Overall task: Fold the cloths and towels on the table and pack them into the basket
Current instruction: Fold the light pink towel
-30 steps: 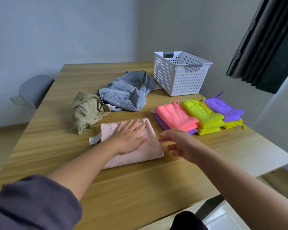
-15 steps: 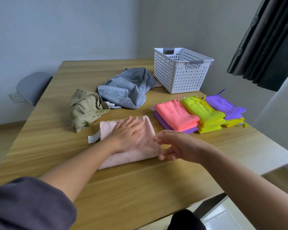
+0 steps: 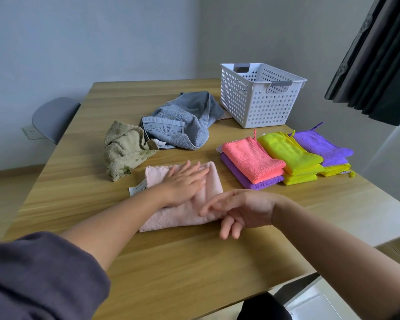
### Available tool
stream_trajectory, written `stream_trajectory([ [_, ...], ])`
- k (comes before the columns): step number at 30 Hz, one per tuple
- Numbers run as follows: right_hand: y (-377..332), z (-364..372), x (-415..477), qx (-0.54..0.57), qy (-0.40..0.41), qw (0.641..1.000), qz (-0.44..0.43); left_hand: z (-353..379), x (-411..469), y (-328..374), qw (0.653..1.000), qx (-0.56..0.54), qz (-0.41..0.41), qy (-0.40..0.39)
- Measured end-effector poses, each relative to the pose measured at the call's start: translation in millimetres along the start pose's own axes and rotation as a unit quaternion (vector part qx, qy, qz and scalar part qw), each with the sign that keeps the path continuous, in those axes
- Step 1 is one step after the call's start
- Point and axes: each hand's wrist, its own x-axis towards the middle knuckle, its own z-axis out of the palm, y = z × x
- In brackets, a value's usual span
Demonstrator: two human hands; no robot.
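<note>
- The left hand was laid flat, fingers straight, on the pink towel. The folded layers were judged to be pinned this way so that they would not spring apart or slide on the table.
- The right hand was held at the towel's near right corner, fingers loose and lightly bent, with nothing seen to be gripped. Whether the fingertips touched the pile could not be told. It was judged to be placed there for smoothing, or for taking the edge into another fold.
- The pink towel was found near the middle of the table, in front of the person, with its label sticking out at the left edge.
- The grey towel and the olive cloth were seen crumpled beyond it, touching each other, apparently awaiting folding.
- Folded cloths were stacked in three piles at the right: a coral cloth on a purple one, a yellow-green pile, and a purple cloth on yellow. The piles were set side by side just before the basket, presumably for easy packing.
- The basket was stood at the far right of the table. Its inside was only partly shown and no cloth was seen in it, so packing was judged not yet begun.
</note>
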Motion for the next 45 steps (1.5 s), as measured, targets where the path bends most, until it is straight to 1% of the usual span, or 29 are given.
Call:
stream_trajectory([
  [2,0,-6,-4,0.009,-0.003,1.000,-0.004,2,0,-2,1.000,0.011,0.004,-0.003],
  [6,3,-11,-8,0.035,0.008,0.997,-0.061,3,-2,-5,0.999,0.049,0.013,-0.006],
  [10,-1,-7,-12,-0.018,-0.001,1.000,-0.019,6,1,-5,0.998,0.055,0.009,0.000],
  [11,-4,-7,-14,-0.019,0.002,1.000,-0.022,6,2,-4,0.999,0.054,0.007,-0.002],
  [13,-11,-8,-16,-0.019,0.028,0.999,-0.027,5,2,-4,0.999,0.054,0.004,-0.002],
  [15,-9,-6,-15,-0.045,0.042,0.998,-0.006,5,0,-3,0.999,0.054,0.006,-0.002],
  [18,-1,-7,-13,-0.033,0.046,0.998,-0.008,6,0,-4,0.998,0.062,0.008,0.002],
  [20,0,-5,-18,-0.037,0.055,0.998,0.020,7,0,-5,0.998,0.061,0.011,0.009],
  [26,7,4,-33,-0.012,0.102,0.993,0.056,15,-2,-6,0.994,0.093,0.025,0.044],
  [30,5,6,-47,-0.003,0.163,0.983,0.080,16,-3,-7,0.993,0.107,0.028,0.050],
  [32,3,7,-58,0.002,0.197,0.977,0.075,15,-4,-6,0.993,0.105,0.028,0.052],
  [34,-3,15,-64,-0.037,0.230,0.971,0.055,15,-6,-2,0.992,0.099,0.031,0.066],
  [35,-5,19,-62,-0.095,0.265,0.959,0.039,13,-9,1,0.991,0.098,0.033,0.088],
  [36,-6,25,-57,-0.190,0.317,0.929,0.018,11,-14,5,0.986,0.101,0.034,0.129],
  [37,-9,30,-51,-0.312,0.385,0.869,-0.006,6,-22,10,0.976,0.105,0.034,0.186],
  [38,-12,31,-43,-0.430,0.448,0.783,-0.041,3,-28,15,0.964,0.104,0.031,0.243],
  [39,-14,33,-33,-0.509,0.487,0.705,-0.082,1,-35,20,0.953,0.101,0.024,0.285],
  [40,-16,34,-22,-0.545,0.495,0.667,-0.116,1,-42,24,0.948,0.099,0.013,0.303],
  [41,-16,34,-11,-0.563,0.481,0.658,-0.139,3,-48,28,0.950,0.102,-0.005,0.296],
  [42,-14,35,2,-0.581,0.450,0.662,-0.146,8,-52,30,0.955,0.105,-0.031,0.274],
  [43,-10,34,17,-0.608,0.412,0.666,-0.135,14,-55,29,0.963,0.108,-0.060,0.241],
  [45,5,32,43,-0.660,0.347,0.662,-0.078,25,-59,21,0.975,0.104,-0.100,0.170],
])
